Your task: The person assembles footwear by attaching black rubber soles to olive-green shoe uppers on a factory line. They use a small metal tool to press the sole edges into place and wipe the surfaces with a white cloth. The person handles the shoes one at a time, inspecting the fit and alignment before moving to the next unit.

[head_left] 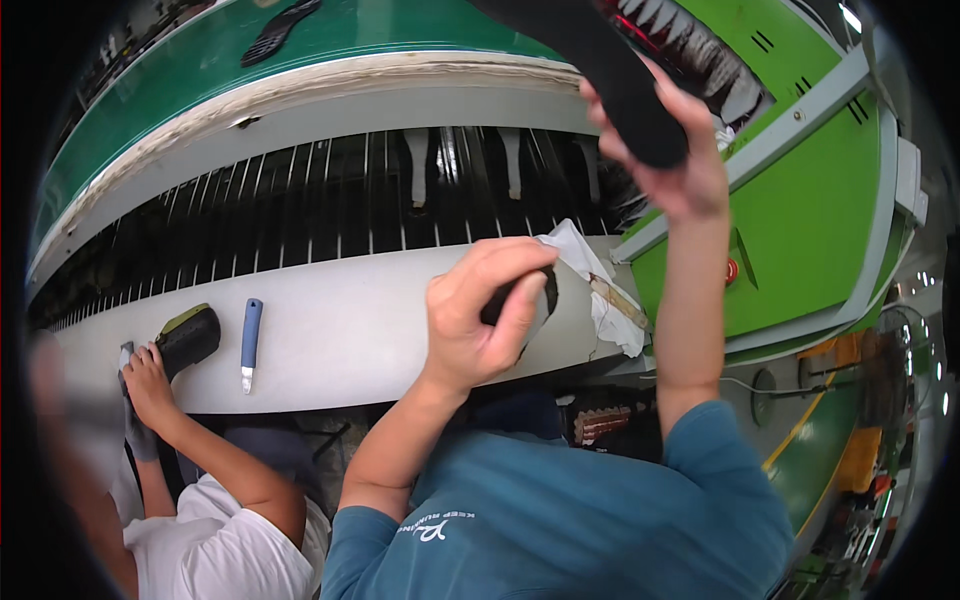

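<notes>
My right hand [672,160] is raised at the upper right, its fingers wrapped round the end of a long black shoe sole [640,105]. The sole slants up and left, past the upper edge of the picture. Lower down, over the pale work ledge, my left hand [475,310] is closed on a dark, rounded shoe upper [549,290]. Only the piece's dark top and a paler side show; my fingers hide the rest. The two hands and their pieces are apart.
Metal rods [310,190] of a conveyor run behind the ledge [330,350], with soles [418,165] on them. A blue-handled tool [252,335] lies left; a white cloth [590,265] and brush [620,300] lie right. A co-worker's hand [150,385] touches another shoe upper [190,338]. A green machine [790,230] stands right.
</notes>
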A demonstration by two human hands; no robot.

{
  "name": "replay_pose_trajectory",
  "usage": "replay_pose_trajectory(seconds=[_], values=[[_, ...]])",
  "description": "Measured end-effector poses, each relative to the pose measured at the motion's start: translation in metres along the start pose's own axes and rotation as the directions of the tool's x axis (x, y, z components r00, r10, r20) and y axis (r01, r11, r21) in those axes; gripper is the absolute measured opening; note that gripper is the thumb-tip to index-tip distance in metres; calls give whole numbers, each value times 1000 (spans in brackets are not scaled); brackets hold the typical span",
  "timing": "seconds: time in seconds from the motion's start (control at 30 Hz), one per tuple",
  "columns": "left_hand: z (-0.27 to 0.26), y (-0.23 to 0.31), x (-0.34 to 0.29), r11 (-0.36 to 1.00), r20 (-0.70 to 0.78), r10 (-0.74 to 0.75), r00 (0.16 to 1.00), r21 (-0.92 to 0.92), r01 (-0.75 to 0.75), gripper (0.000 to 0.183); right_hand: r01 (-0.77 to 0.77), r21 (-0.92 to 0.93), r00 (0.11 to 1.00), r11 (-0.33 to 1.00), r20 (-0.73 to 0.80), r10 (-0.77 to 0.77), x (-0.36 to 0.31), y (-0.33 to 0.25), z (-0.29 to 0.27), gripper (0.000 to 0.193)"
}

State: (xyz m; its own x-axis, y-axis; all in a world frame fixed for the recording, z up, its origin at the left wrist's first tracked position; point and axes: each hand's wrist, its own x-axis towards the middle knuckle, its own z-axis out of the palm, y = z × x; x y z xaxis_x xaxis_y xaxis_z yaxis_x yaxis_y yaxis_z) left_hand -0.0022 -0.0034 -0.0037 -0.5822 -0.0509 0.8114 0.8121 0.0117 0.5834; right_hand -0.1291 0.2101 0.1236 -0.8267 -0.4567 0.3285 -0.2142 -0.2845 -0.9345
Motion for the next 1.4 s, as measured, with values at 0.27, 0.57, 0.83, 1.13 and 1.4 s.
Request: replay_pose_trajectory(seconds=[0.27,0.57,0.83,1.13,1.4], values=[[7,-4,-2,994,-49,-64,997,-88,60,25,-59,425,992,903,-74,99,-110,73,51,66],[5,15,-7,969,-115,-219,969,88,230,37,96,270,960,958,-281,-17,-157,99,86,33],[8,4,-10,945,-132,-310,942,-148,290,53,44,79,970,996,-244,-23,-170,115,102,26],[1,-6,-6,829,-62,-412,909,-439,346,110,49,-8,966,999,-253,-49,-164,131,104,28],[-1,-5,-5,827,-72,-425,902,-437,355,108,28,38,966,999,-257,-17,-161,128,108,28]])
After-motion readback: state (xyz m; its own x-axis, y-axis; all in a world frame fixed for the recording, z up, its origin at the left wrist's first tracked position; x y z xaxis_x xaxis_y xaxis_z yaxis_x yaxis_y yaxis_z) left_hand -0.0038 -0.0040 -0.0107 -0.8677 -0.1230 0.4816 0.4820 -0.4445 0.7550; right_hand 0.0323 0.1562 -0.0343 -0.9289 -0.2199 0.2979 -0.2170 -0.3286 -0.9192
